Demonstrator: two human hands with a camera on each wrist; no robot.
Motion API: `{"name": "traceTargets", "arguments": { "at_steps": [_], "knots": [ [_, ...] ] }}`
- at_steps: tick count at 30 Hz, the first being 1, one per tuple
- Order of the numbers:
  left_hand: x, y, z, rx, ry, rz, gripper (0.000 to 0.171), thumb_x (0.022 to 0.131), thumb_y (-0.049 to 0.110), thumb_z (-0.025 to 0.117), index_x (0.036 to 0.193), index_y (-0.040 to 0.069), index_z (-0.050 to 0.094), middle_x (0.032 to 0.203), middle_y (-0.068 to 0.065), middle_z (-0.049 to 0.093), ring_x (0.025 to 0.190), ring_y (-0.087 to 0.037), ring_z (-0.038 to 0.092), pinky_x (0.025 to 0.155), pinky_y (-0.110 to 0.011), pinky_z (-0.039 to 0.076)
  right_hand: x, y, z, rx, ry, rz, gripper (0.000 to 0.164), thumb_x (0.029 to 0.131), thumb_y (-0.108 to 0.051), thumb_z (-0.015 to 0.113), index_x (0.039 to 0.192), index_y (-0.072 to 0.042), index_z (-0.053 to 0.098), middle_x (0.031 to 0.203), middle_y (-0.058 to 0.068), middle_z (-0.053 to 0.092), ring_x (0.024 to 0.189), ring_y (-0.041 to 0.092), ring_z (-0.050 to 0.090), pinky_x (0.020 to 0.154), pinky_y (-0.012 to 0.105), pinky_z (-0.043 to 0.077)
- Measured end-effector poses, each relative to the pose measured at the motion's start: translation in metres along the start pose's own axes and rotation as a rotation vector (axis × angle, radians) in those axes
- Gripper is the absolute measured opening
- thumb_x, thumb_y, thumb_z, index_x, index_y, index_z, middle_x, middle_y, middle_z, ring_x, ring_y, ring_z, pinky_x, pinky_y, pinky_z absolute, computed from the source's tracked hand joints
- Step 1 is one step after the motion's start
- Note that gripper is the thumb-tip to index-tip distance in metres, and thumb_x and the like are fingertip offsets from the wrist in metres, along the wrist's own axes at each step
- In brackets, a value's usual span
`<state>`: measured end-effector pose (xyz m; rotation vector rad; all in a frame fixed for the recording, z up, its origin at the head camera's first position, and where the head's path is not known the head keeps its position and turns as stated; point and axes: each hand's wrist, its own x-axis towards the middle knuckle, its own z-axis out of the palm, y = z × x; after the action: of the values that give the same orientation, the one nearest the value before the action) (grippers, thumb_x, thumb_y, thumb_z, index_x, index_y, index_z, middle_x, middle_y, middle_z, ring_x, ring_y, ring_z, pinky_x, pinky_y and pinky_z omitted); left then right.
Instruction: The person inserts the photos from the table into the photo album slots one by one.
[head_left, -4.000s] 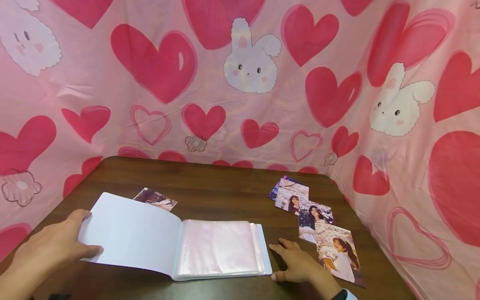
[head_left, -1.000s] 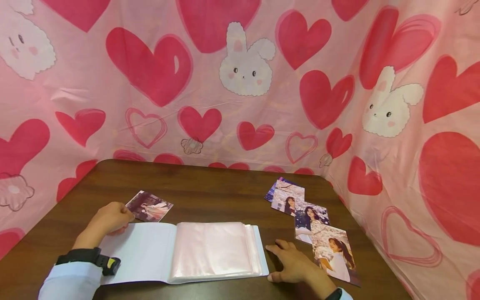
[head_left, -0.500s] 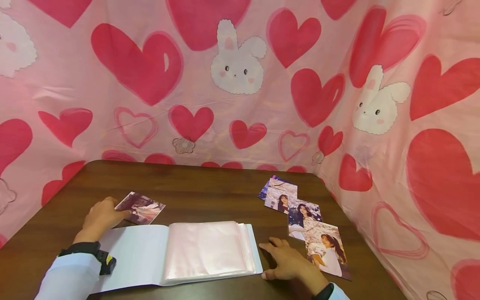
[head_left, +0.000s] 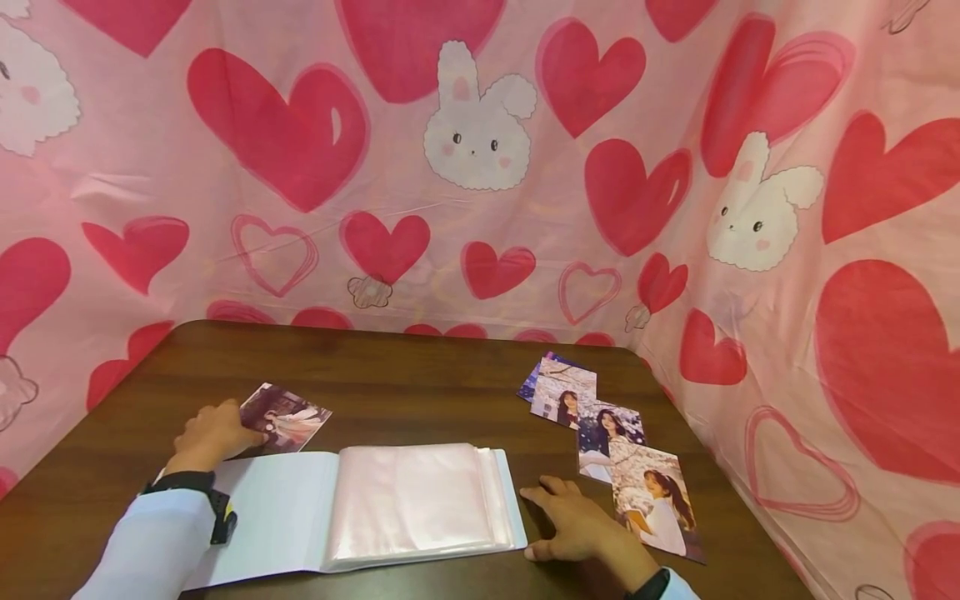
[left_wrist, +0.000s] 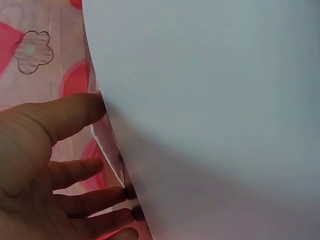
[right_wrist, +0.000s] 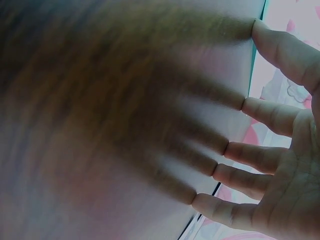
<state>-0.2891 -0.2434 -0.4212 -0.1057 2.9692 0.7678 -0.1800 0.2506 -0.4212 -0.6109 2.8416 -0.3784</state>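
My left grip is resting, thumb and fingers apart, at the eight o'clock edge of a dark-toned rectangular paper photo, itself lying at eleven from the open white-covered album with clear plastic sleeves. My right grip is lying finger-spread at three, holding nothing. Overlapping colour paper prints are lying at two. Opening seems done; photo and prints seem left to handle.

White album cover (pages faintly pink)

white album – open, clear sleeves at right; 1 dark photo just beyond its left cover.
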Motion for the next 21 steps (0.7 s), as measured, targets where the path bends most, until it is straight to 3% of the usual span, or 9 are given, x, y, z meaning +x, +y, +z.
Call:
{"name": "traceTargets", "arguments": {
  "at_steps": [7, 16, 21],
  "knots": [
    [0.0006, 0.0002, -0.0003, 0.008, 0.003, -0.021, 0.071, 0.070, 0.030, 0.078, 0.111, -0.017, 0.044, 0.096, -0.037, 0.048, 0.089, -0.057, 0.042, 0.074, -0.068, 0.035, -0.0003, -0.0004, 0.0010, 0.004, 0.004, 0.000, 0.075, 0.071, -0.045, 0.075, 0.132, -0.011, 0.050, 0.134, 0.025, 0.039, 0.118, 0.043, 0.039, 0.078, 0.056, 0.044],
    [-0.0009, 0.0021, 0.0016, -0.054, 0.000, -0.019, 0.076, 0.071, 0.025, 0.076, 0.119, -0.017, 0.035, 0.108, -0.042, 0.041, 0.095, -0.060, 0.035, 0.076, -0.069, 0.034, -0.0011, -0.0006, -0.0002, 0.015, 0.001, -0.014, 0.075, 0.071, -0.046, 0.075, 0.132, -0.010, 0.049, 0.134, 0.026, 0.038, 0.118, 0.045, 0.038, 0.077, 0.058, 0.043],
    [0.0002, 0.0019, 0.0015, -0.066, -0.009, -0.032, 0.072, 0.071, 0.024, 0.075, 0.117, -0.017, 0.037, 0.104, -0.040, 0.043, 0.093, -0.058, 0.033, 0.076, -0.068, 0.033, -0.0010, -0.0004, -0.0010, 0.007, 0.005, -0.018, 0.076, 0.071, -0.046, 0.076, 0.132, -0.010, 0.049, 0.134, 0.026, 0.038, 0.118, 0.045, 0.038, 0.078, 0.058, 0.043]
  ]
}}
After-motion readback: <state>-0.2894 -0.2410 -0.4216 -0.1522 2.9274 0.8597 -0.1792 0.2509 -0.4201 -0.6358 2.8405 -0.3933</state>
